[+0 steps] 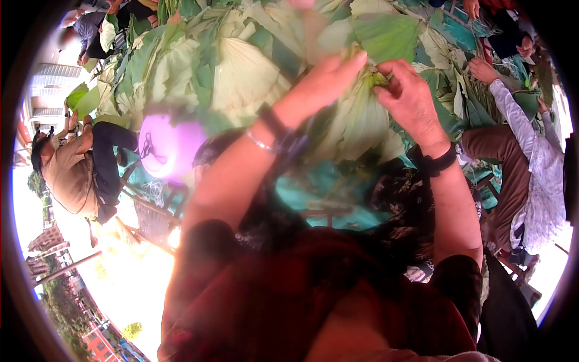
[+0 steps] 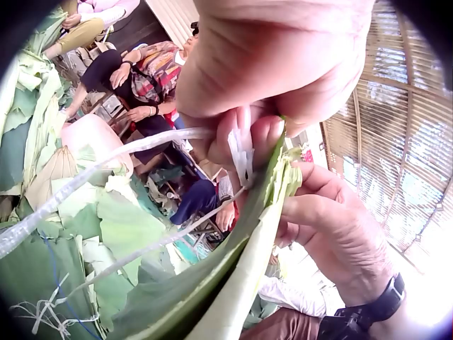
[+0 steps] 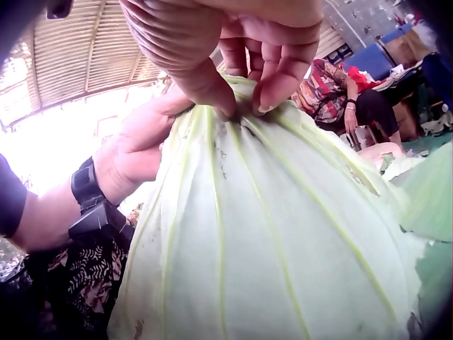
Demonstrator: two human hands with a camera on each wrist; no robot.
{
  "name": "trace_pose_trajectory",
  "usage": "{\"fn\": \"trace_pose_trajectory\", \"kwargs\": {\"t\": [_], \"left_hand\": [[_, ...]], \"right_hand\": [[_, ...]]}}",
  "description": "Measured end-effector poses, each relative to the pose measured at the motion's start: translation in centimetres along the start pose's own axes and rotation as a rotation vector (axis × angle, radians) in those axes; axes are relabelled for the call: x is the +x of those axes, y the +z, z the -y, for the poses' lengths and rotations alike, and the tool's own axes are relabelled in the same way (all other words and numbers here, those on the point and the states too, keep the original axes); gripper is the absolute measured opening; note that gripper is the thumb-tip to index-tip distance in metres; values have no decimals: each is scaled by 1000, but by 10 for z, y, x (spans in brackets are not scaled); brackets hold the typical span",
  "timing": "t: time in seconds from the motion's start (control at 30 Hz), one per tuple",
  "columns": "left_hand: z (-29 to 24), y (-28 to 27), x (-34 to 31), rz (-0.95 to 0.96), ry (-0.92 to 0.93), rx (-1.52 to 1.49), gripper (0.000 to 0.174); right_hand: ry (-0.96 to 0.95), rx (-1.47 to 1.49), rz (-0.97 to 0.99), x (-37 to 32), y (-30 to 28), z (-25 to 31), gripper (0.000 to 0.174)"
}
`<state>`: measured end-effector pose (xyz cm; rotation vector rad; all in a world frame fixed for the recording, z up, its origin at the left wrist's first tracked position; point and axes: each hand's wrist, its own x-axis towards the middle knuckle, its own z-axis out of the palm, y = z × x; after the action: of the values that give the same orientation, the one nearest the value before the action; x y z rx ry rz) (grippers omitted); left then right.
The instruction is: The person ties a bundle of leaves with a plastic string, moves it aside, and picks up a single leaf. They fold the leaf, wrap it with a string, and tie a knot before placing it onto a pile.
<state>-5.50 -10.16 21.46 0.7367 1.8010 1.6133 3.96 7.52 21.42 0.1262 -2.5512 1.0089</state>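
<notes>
Folded pale-green lotus leaves (image 1: 356, 123) hang between my two hands, gathered at the top into a narrow neck. My left hand (image 1: 329, 81) grips the neck from one side. Across its fingers runs a white plastic string (image 2: 92, 175), with a thinner strand trailing down to a loose tangle. My right hand (image 1: 413, 99) pinches the gathered stem end with thumb and fingers. Seen from the right wrist, yellowish veins fan down the outer leaf (image 3: 241, 234) from the right hand's fingertips (image 3: 225, 106). The back of the left hand (image 3: 138, 145) shows behind the leaf.
More lotus leaves (image 1: 247, 72) pile up ahead of me. A pink-purple rounded plastic object (image 1: 175, 145) with a dark cord stands at the left. People sit on both sides, one in a tan shirt (image 1: 69, 181) at left, another in a patterned pale shirt (image 1: 546, 193) at right.
</notes>
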Motion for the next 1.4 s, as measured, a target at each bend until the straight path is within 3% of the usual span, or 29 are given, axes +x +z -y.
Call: {"fn": "trace_pose_trajectory", "kwargs": {"t": [0.2,0.43,0.5,0.67,0.83,0.93,1.03,1.13,1.23,1.4], "left_hand": [[11,0,3,6,-101,-14,60],[6,7,4,29,-228,154,73],[-3,6,1,104,-182,180,74],[-24,6,-9,189,-114,221,71],[-2,15,-3,-10,26,-24,67],[-13,8,-4,30,-274,31,64],[-3,0,1,88,-284,-54,60],[3,-3,6,130,-356,65,57],[5,14,2,11,-324,-83,56],[15,16,3,70,-86,-135,59]], "right_hand": [[194,124,109,-3,0,5,27],[209,128,117,-8,4,5,23],[303,176,187,-6,-3,6,28],[304,187,183,-6,-6,4,31],[268,199,115,-4,-7,8,39],[229,209,102,-5,-4,4,41],[172,175,53,-5,3,4,43],[155,146,50,-4,3,9,44],[196,233,70,-4,2,5,40],[350,411,273,0,-10,-11,39]]}}
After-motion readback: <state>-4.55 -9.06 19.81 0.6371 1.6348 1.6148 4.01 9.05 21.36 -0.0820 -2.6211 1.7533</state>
